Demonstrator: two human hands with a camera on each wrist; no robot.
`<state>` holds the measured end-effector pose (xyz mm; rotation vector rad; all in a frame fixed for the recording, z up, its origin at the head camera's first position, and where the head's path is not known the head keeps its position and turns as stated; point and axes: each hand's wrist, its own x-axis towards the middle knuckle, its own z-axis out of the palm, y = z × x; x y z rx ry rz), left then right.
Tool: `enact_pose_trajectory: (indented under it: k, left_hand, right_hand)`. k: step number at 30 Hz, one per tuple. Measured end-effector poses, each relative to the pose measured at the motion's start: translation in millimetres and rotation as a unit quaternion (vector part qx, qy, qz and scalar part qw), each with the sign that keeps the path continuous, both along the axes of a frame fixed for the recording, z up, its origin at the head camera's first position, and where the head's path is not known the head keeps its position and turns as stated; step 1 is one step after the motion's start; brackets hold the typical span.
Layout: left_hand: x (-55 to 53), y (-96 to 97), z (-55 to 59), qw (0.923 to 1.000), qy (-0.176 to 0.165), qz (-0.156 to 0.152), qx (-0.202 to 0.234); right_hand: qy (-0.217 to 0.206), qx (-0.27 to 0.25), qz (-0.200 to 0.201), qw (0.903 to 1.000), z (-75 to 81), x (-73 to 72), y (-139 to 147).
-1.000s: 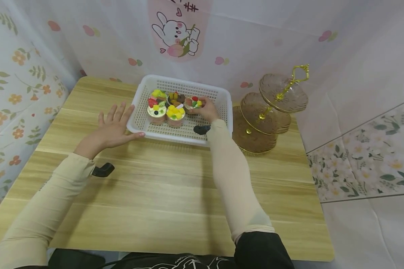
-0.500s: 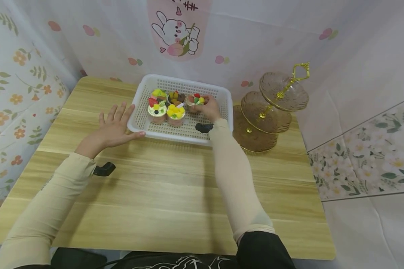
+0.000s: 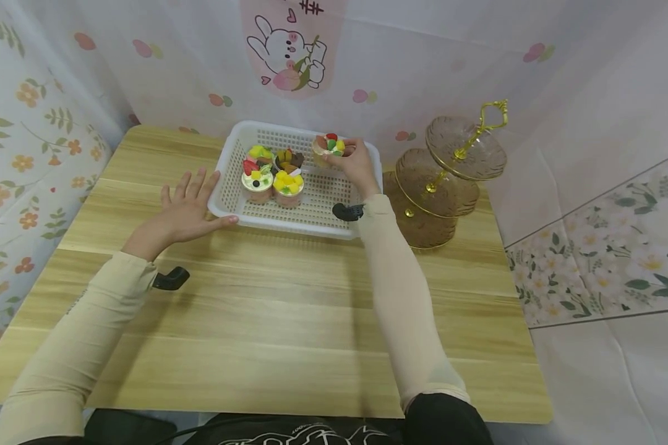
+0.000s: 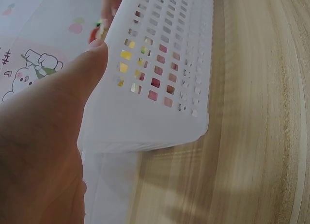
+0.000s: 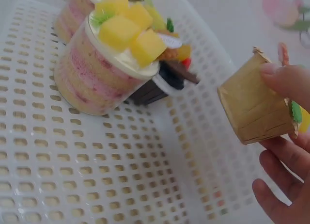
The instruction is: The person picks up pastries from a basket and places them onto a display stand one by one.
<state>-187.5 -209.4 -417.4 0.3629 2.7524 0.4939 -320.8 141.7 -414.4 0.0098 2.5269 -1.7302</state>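
My right hand pinches a fruit-topped cupcake between thumb and fingers, over the right part of a white plastic basket. In the right wrist view the cupcake's tan paper cup is tilted and apart from the basket floor. Several other cakes stand in the basket's left half, among them a mango-topped cake cup and a strawberry-topped cake cup. My left hand lies with fingers spread at the basket's left end, its thumb against the rim in the left wrist view.
A three-tier cake stand with a gold handle stands right of the basket. The wooden table reaches back to a printed cloth. Floral cloth hangs on the left.
My right hand has lifted the fruit-topped cupcake off the basket floor, away from the other cakes, up and to the right. The left hand has stayed at the basket's left end.
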Motion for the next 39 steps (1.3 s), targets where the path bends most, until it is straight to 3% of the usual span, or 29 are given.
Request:
enact_pose_trajectory:
  k: [7,15,25,32,39]
  left_hand:
    - [-1.7,-1.9,-3.3,1.0,0.008,0.002,0.0]
    - [-1.1,-2.9,-2.3,1.0,0.002,-0.002,0.006]
    - [-0.5,-1.8,-1.1,1.0,-0.002,0.001,0.005]
    - [0.0,-0.7,-1.4,0.9998,-0.005,0.005,0.018]
    - [-0.1,0.5,-1.8,0.9998,-0.003,0.004,0.02]
  right_hand:
    - [0.029,0.038,-0.005,0.9988,23.3,15.1,2.8]
    - [0.054,0.03,-0.024,0.9978,52.5,39.5,6.9]
    - [0.158,0.066,-0.051,0.9839,102.2,77.7,19.9]
    - [0.18,0.056,-0.097,0.9773,135.8,105.3,52.4]
    - [0.194,0.019,-0.165,0.967,155.5,126.0,103.0]
